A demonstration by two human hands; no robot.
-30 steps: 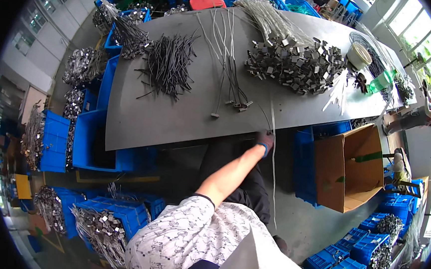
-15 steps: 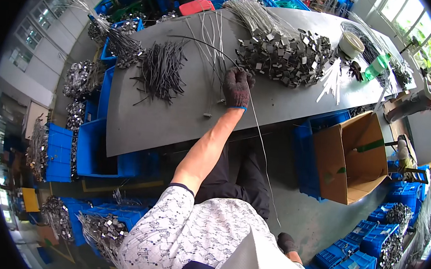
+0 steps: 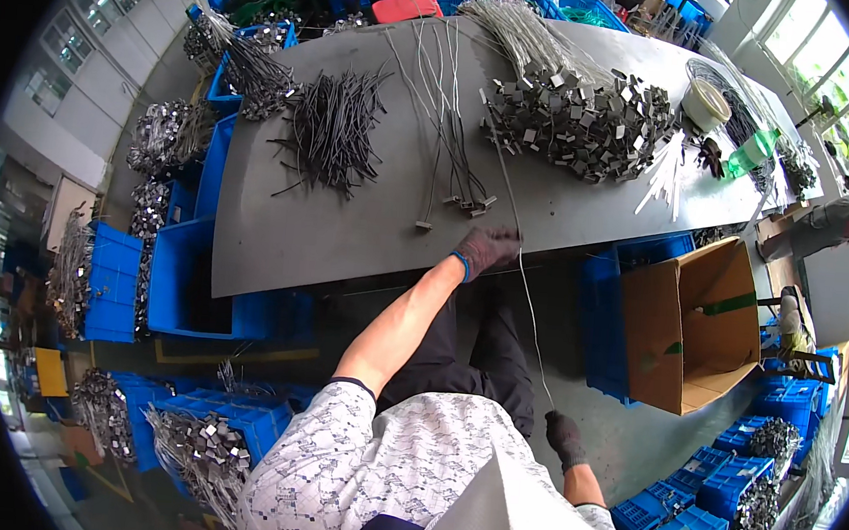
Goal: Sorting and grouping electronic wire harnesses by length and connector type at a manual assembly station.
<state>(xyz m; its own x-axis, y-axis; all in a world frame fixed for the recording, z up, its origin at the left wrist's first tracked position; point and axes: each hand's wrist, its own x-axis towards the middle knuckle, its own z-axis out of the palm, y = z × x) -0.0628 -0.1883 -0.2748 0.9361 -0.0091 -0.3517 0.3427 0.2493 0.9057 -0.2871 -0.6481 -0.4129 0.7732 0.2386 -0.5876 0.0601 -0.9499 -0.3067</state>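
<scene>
Broad, smooth, metal-looking grey worktop [image 3: 279, 235], bearing a bristly heap of square-headed cables [image 3: 582, 128] and a shaggy pile of thin black wires [image 3: 336, 126]. At its near edge, a knit-gloved left hand [image 3: 488, 250], fingers closed on a slender cable [image 3: 535, 322]; lower, the gloved right hand [image 3: 563, 437], fingers clamped on its end. Partly on the worktop, gently bowed between hands.

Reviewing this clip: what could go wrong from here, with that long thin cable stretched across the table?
Snagging: the cable has its far end right beside the pile of metal-ended pieces, so a pull might catch or drag some.
Scraping: it crosses the edge of the table by the gloved left hand and could rub or kink there.
Catching: running down to the right hand, it passes near the person's dark trousers and might hook on them.
</scene>
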